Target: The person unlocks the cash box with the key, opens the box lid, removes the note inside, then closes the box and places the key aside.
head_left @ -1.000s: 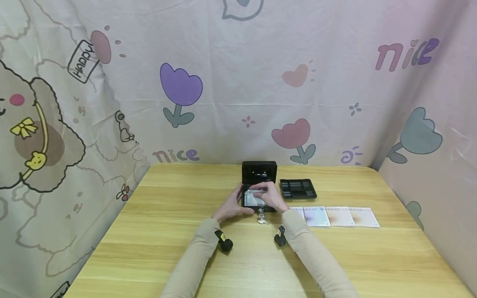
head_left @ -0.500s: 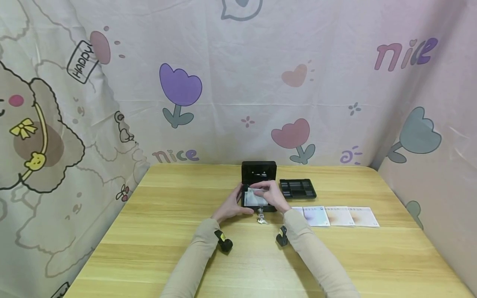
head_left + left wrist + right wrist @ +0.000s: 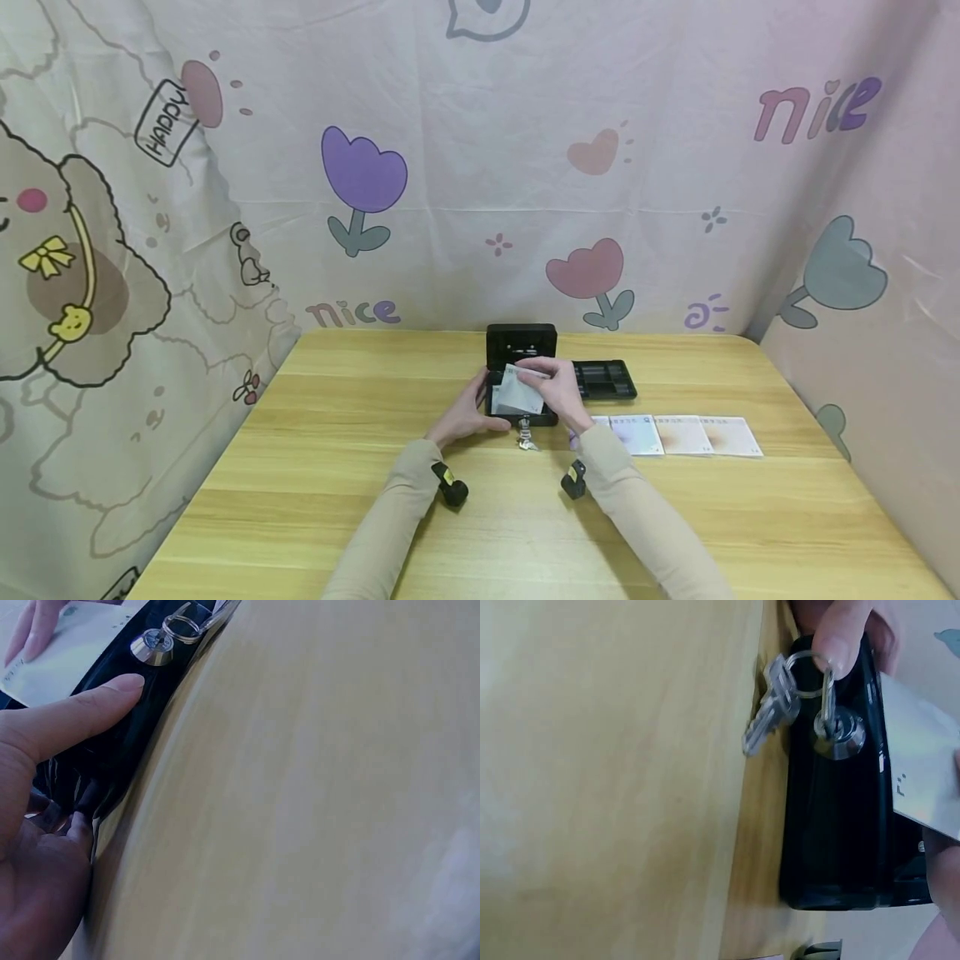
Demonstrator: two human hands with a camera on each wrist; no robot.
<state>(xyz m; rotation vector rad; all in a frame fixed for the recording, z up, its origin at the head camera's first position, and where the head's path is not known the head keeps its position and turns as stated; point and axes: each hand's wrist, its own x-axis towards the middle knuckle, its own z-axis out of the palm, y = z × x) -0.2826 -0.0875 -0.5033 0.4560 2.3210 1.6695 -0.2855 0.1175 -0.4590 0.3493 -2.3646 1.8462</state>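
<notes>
A small black cash box (image 3: 550, 419) stands on the table with its lid (image 3: 521, 337) raised. My left hand (image 3: 459, 417) grips the box's left side, thumb along the front wall and fingers round the side. Between the thumb and fingers of my right hand (image 3: 558, 390) is a pale banknote (image 3: 517, 396), tilted up with its lower edge at the front of the box. Another pale note (image 3: 497, 400) shows inside, left of it. At the front, a key sits in the round lock (image 3: 840, 735), and a second key (image 3: 771, 709) hangs from its ring.
Right of the box lies a black compartment tray (image 3: 617, 380), its left part behind my right hand. A row of pale purple (image 3: 636, 435) and orange-tinted notes (image 3: 731, 437) lies on the table (image 3: 315, 500), starting near my right wrist. A printed curtain (image 3: 450, 250) hangs behind.
My right hand has moved up and slightly right, lifting and tilting the banknote from where it lay flatter in the box. My left hand stays on the box's side.
</notes>
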